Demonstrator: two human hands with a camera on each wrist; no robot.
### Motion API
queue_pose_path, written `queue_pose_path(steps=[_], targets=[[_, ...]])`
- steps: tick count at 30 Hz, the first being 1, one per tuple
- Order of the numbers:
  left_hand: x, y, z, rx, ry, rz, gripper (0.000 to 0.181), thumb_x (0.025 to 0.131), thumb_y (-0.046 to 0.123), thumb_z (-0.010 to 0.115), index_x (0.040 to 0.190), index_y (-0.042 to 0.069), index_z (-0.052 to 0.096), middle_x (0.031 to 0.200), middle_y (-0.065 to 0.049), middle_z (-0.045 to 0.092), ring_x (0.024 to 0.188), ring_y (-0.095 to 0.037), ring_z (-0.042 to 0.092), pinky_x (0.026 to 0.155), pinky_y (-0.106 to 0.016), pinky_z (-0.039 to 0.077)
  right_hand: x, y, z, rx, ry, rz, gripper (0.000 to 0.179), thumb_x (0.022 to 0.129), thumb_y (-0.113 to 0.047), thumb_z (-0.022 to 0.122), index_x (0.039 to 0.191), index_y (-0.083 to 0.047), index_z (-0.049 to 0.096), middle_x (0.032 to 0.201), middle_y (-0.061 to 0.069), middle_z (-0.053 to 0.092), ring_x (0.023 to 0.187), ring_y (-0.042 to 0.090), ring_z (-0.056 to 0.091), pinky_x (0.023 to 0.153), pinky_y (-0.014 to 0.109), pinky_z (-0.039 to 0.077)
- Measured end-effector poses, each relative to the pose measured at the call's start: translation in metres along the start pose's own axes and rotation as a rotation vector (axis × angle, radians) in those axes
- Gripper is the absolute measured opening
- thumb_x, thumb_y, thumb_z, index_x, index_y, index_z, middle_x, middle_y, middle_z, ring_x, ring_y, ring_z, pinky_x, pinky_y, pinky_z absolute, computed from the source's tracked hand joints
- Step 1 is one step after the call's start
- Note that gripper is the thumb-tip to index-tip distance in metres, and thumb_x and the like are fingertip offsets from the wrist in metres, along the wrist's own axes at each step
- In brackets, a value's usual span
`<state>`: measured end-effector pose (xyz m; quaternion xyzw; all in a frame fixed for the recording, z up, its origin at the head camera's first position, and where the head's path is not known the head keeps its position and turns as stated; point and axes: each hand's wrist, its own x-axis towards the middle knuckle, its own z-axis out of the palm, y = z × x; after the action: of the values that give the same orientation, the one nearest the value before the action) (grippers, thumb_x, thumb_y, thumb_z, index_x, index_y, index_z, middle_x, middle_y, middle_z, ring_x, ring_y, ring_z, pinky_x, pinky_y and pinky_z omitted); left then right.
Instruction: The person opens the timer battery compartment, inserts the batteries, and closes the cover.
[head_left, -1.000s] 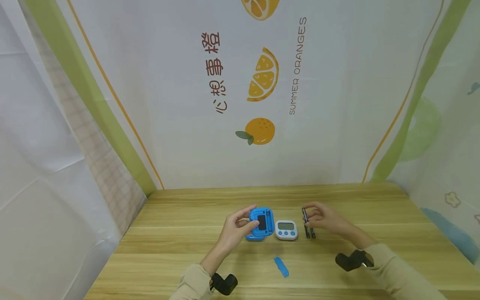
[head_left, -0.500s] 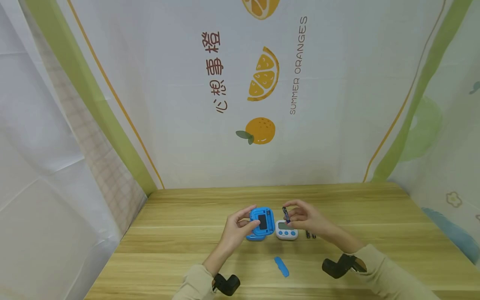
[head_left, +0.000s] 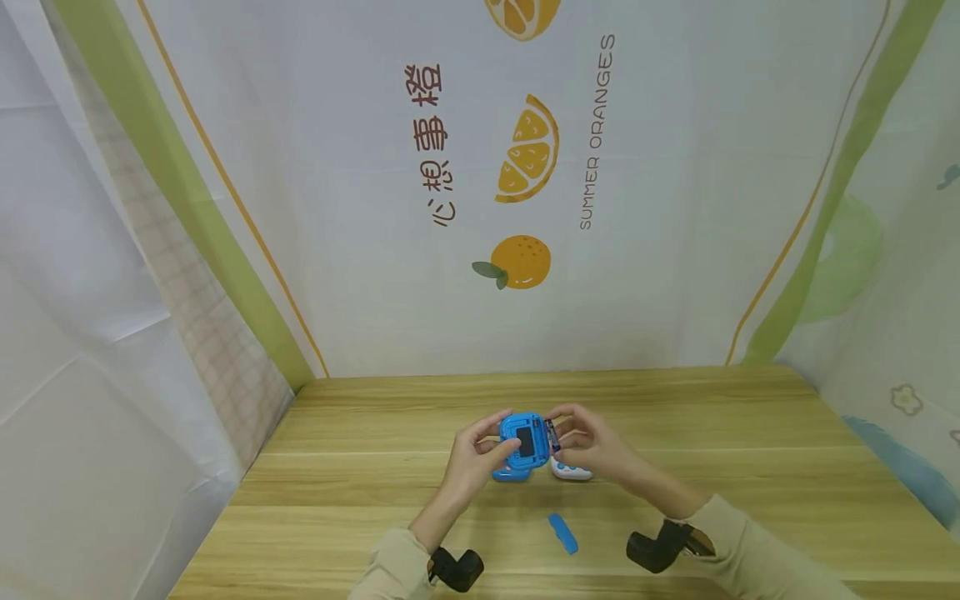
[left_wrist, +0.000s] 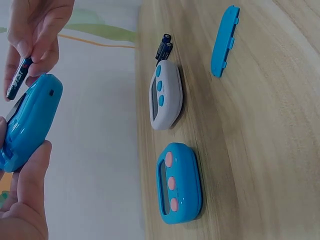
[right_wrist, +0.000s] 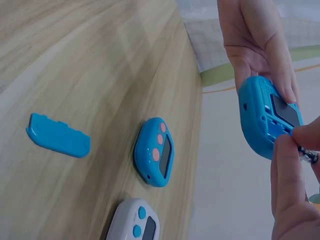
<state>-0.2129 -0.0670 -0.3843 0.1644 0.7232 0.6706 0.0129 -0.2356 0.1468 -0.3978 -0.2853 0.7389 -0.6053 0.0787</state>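
My left hand (head_left: 476,454) grips a blue digital timer (head_left: 534,440) above the table, its back turned up and its battery slot uncovered. Between thumb and fingers my right hand (head_left: 592,442) pinches a dark AAA-size battery (left_wrist: 19,78), held right beside the slot edge. Under the hands lie a white timer (left_wrist: 166,95) with blue buttons and a second blue timer (left_wrist: 180,182) with pink buttons. The loose blue battery cover (head_left: 563,533) rests nearer to me. Two more batteries (left_wrist: 164,47) lie beyond the white timer in the left wrist view.
The wooden table (head_left: 337,500) ends at a white curtain (head_left: 637,292) printed with oranges. White cloth also hangs at both sides. A black wrist camera (head_left: 457,570) is strapped to each forearm.
My right hand has lifted a battery from beside the white timer and carried it left to the blue timer. The left hand has stayed nearly still.
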Motion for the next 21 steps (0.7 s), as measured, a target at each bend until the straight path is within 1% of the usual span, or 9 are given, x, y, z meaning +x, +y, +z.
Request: queue_pose_path(steps=[2,4,10,12,14,15,17,19,21], targets=[[0.0,-0.001,0.0,-0.006,0.002,0.003,0.042,0.085,0.004,0.059,0.125,-0.002,0.048,0.099,-0.018,0.056,0.084,-0.037,0.058,0.064,-0.034,0.054,0.0,0.0,0.003,-0.006,0.007,0.006,0.044,0.081,0.003,0.058,0.121,0.004,0.04,0.098,0.022,0.05,0.085,0.037,0.057,0.071,0.027,0.05],[0.001,-0.003,0.0,-0.015,0.004,0.003,0.042,0.084,0.004,0.059,0.125,-0.002,0.048,0.099,-0.019,0.055,0.085,-0.038,0.058,0.065,-0.035,0.054,0.001,0.0,0.004,-0.003,0.007,0.016,0.044,0.081,0.004,0.057,0.121,0.004,0.041,0.096,0.021,0.049,0.084,0.034,0.057,0.07,0.026,0.05],[0.008,-0.024,-0.002,-0.017,0.014,0.009,0.044,0.084,0.008,0.06,0.126,0.002,0.048,0.101,-0.019,0.056,0.083,-0.037,0.059,0.064,-0.039,0.053,0.002,0.0,0.007,0.005,0.015,0.036,0.047,0.081,-0.006,0.063,0.122,0.004,0.041,0.095,0.02,0.049,0.079,0.022,0.058,0.068,0.025,0.05],[0.009,-0.029,-0.002,-0.01,0.019,0.019,0.045,0.084,0.01,0.061,0.126,0.003,0.048,0.101,-0.017,0.056,0.082,-0.036,0.06,0.064,-0.04,0.053,0.002,0.0,0.008,0.007,0.014,0.036,0.047,0.082,-0.009,0.063,0.122,0.004,0.042,0.095,0.02,0.049,0.079,0.021,0.059,0.068,0.025,0.051],[0.01,-0.031,-0.002,-0.005,0.026,0.021,0.044,0.084,0.012,0.061,0.126,0.004,0.049,0.101,-0.015,0.056,0.083,-0.036,0.06,0.064,-0.04,0.053,0.003,0.001,0.009,0.007,0.01,0.032,0.044,0.083,-0.009,0.061,0.122,0.005,0.043,0.093,0.018,0.049,0.08,0.023,0.059,0.068,0.025,0.051],[0.01,-0.031,-0.002,-0.009,0.026,0.022,0.044,0.084,0.012,0.061,0.126,0.004,0.049,0.1,-0.015,0.057,0.083,-0.036,0.059,0.064,-0.04,0.053,0.003,0.001,0.009,0.006,0.006,0.022,0.043,0.084,-0.008,0.06,0.121,0.006,0.043,0.092,0.017,0.049,0.08,0.026,0.059,0.068,0.026,0.052],[0.007,-0.023,-0.002,-0.009,0.026,0.013,0.043,0.084,0.009,0.06,0.125,0.003,0.049,0.1,-0.016,0.056,0.084,-0.038,0.059,0.062,-0.034,0.054,0.004,0.003,0.01,-0.002,0.008,0.01,0.041,0.085,-0.007,0.059,0.121,0.006,0.044,0.091,0.015,0.049,0.081,0.031,0.059,0.069,0.026,0.052],[0.004,-0.014,-0.001,-0.007,0.023,0.005,0.042,0.085,0.006,0.059,0.125,0.001,0.049,0.101,-0.018,0.056,0.085,-0.04,0.058,0.061,-0.027,0.053,0.004,0.003,0.012,-0.015,0.014,-0.01,0.04,0.085,-0.005,0.058,0.12,0.008,0.044,0.089,0.015,0.05,0.078,0.031,0.059,0.068,0.026,0.052],[0.001,-0.006,0.001,-0.003,0.02,-0.001,0.041,0.085,0.003,0.058,0.124,-0.001,0.049,0.101,-0.021,0.055,0.084,-0.041,0.057,0.059,-0.022,0.051,0.004,0.002,0.014,-0.019,0.028,-0.014,0.041,0.084,-0.004,0.06,0.119,0.009,0.044,0.087,0.014,0.05,0.075,0.027,0.06,0.067,0.026,0.052]])
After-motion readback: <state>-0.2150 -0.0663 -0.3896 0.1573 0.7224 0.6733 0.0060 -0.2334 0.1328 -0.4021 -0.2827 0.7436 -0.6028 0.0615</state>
